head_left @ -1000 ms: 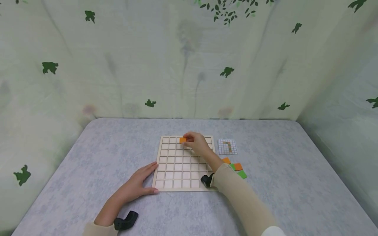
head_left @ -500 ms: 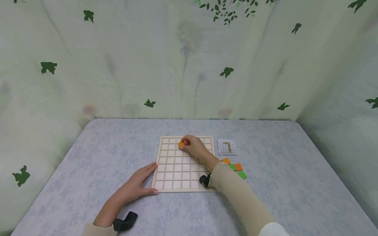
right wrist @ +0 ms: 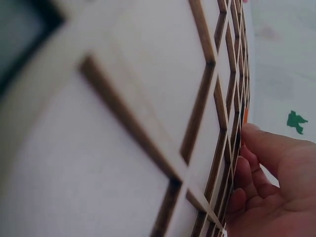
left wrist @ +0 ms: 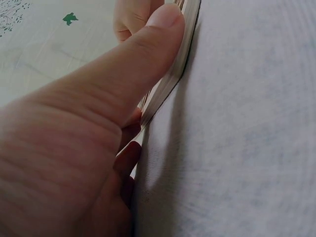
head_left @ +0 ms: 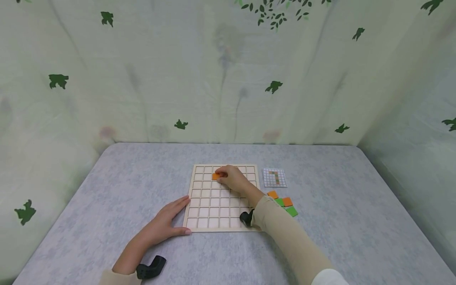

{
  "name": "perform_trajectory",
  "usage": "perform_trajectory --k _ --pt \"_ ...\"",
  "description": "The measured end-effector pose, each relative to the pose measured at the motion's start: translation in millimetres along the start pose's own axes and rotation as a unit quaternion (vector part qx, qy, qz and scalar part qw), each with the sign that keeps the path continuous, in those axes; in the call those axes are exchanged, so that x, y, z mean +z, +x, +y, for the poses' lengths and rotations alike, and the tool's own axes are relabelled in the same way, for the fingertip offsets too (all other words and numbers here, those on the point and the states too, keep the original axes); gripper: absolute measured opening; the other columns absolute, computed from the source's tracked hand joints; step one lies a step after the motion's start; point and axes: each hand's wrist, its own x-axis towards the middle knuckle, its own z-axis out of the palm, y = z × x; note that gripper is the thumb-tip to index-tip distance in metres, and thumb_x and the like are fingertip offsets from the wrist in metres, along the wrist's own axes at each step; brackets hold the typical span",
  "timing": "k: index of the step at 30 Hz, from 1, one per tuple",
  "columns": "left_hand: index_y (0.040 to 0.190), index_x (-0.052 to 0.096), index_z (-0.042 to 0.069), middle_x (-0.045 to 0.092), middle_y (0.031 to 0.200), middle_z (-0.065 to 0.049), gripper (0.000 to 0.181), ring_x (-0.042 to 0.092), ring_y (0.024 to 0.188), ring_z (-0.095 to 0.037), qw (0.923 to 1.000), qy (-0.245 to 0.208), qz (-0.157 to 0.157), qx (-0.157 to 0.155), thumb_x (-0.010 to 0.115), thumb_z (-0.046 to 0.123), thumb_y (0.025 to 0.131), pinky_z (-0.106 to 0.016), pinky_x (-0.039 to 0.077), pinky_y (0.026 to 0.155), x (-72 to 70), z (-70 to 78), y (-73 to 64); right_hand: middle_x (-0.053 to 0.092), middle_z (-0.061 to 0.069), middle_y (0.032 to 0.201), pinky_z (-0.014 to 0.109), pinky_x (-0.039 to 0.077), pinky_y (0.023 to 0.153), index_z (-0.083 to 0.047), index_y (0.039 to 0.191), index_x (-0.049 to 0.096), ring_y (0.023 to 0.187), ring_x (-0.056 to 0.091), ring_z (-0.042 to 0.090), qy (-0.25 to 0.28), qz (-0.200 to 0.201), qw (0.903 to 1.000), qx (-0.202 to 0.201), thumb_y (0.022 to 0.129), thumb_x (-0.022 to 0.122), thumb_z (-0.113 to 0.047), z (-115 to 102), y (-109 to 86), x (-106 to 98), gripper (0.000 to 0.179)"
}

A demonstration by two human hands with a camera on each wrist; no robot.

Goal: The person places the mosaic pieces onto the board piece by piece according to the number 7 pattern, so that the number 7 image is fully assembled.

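In the head view a pale wooden grid board (head_left: 214,202) lies flat on the table. My right hand (head_left: 235,179) reaches over its far part and pinches an orange square tile (head_left: 215,176) between thumb and fingers, at a cell in the second row from the far edge. The right wrist view shows the orange tile (right wrist: 245,115) edge-on at the thumb tip, low against the grid. My left hand (head_left: 167,219) rests against the board's left edge, fingers stretched along the side and thumb at the near left corner. In the left wrist view its thumb (left wrist: 143,54) lies along the board's edge.
Right of the board lies a small pattern card (head_left: 274,177) printed with a grid and coloured squares. Nearer, partly beside my right sleeve, are loose orange tiles (head_left: 287,202) and green tiles (head_left: 292,211). A leaf-printed cloth (head_left: 228,79) hangs behind the table.
My right hand has brought the orange tile from the board's far row toward me and slightly left, down to the second row. My left hand has stayed at the board's edge.
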Motion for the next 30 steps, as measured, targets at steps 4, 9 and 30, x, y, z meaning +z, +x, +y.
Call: perform_trajectory --k 4,9,30 --pt "0.139 0.032 0.005 0.027 0.144 -0.012 0.094 0.025 0.128 -0.035 1.0000 0.000 0.000 0.000 0.070 0.052 0.068 -0.055 0.022 0.098 0.0 -0.3 -0.6 0.057 0.003 0.100 0.027 0.044 0.075 -0.006 0.120 0.057 0.088 0.051 0.015 0.035 -0.001 0.9994 0.005 0.087 0.060 -0.009 -1 -3.5 -3 0.034" --pt "0.140 0.031 0.005 0.027 0.144 -0.012 0.094 0.024 0.129 -0.035 1.0000 -0.004 -0.004 0.000 0.070 0.052 0.068 -0.055 0.022 0.098 0.6 -0.1 -0.4 0.055 0.006 0.110 0.030 0.045 0.077 -0.008 0.127 0.052 0.095 0.052 0.018 0.098 0.012 0.9952 0.000 0.088 0.059 -0.013 2 -15.3 -16 0.040" --pt "0.140 0.032 0.005 0.027 0.144 -0.011 0.094 0.024 0.129 -0.035 1.0000 -0.006 0.001 0.001 0.070 0.052 0.068 -0.055 0.022 0.098 1.7 -2.9 -0.3 0.053 0.010 0.120 0.043 0.038 0.092 -0.005 0.125 0.051 0.106 0.049 0.026 0.082 0.109 0.9897 -0.043 0.083 0.065 -0.015 46 -132.5 -84 0.045"
